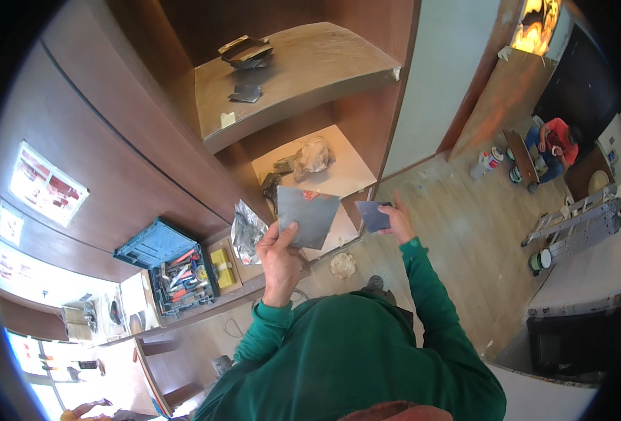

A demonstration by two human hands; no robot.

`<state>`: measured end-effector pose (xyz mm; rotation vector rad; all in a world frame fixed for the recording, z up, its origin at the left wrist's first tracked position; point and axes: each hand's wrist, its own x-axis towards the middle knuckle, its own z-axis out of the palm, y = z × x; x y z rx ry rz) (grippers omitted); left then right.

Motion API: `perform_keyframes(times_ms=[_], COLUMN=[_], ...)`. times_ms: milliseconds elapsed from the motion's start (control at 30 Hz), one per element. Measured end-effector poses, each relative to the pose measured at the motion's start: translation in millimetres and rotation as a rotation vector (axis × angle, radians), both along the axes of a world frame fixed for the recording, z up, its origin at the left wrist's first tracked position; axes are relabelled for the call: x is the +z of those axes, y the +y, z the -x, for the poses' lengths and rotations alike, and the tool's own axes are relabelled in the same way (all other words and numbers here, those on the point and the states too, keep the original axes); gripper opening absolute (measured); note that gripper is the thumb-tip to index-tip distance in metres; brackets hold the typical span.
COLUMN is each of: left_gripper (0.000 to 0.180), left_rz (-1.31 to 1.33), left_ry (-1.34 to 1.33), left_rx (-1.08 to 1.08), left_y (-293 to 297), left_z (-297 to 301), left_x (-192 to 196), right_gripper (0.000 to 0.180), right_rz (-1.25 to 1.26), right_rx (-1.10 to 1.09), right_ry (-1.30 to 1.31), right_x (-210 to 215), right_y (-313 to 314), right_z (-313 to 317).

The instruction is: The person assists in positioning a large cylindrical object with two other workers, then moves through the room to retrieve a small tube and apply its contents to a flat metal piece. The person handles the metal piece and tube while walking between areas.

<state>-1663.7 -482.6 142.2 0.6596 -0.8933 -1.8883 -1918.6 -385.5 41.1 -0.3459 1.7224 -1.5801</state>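
My left hand [280,264] grips a grey, flat sheet of sandpaper [310,217] by its lower left edge, thumb on top. To its right, my right hand [399,222] pinches a smaller, darker piece of sandpaper [371,216] between thumb and fingers. The two pieces are apart, held up in front of an open wooden cabinet. On its upper shelf [310,63] lie a folded dark scrap [246,93] and a worn brown box-like thing [246,51]. Crumpled brownish material [314,156] rests on the lower shelf, partly behind the larger sheet.
An open blue toolbox [180,274] full of tools stands at the left, near a yellow box [223,268] and crumpled foil [247,231]. At the far right a person in red [559,140] sits by several cans; a folded ladder [577,221] lies nearer.
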Motion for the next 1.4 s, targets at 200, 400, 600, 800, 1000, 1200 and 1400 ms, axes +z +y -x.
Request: perform_keyframes(times_ms=[200, 400, 600, 800, 1000, 1200, 1400], left_gripper=[0.027, 0.026, 0.025, 0.024, 0.024, 0.024, 0.026], left_rz=[-0.015, -0.020, -0.020, -0.039, -0.048, -0.036, -0.018], left_ry=[-0.020, -0.067, -0.142, -0.131, -0.156, -0.118, -0.087], left_rx=[0.092, 0.222, 0.285, 0.337, 0.282, 0.194, 0.160], left_y=[3, 8, 15, 17, 21, 11, 10], left_z=[-23, -43, -46, -45, -32, -19, -2], left_x=[-4, -8, -7, -14, -5, -16, -7], right_gripper=[0.108, 0.116, 0.107, 0.107, 0.106, 0.109, 0.111], right_rz=[-0.084, -0.093, -0.053, -0.112, -0.151, -0.115, -0.291], right_rx=[0.062, 0.027, -0.254, -0.303, -0.132, -0.204, -0.087], right_ry=[-0.006, -0.070, 0.532, 0.733, 0.189, 0.768, 0.589], right_x=[-51, -28, -4, -16, -63, 31, -38], right_y=[-86, -128, -159, -144, -139, -152, -138], right_z=[48, 62, 72, 50, 74, 36, 47])
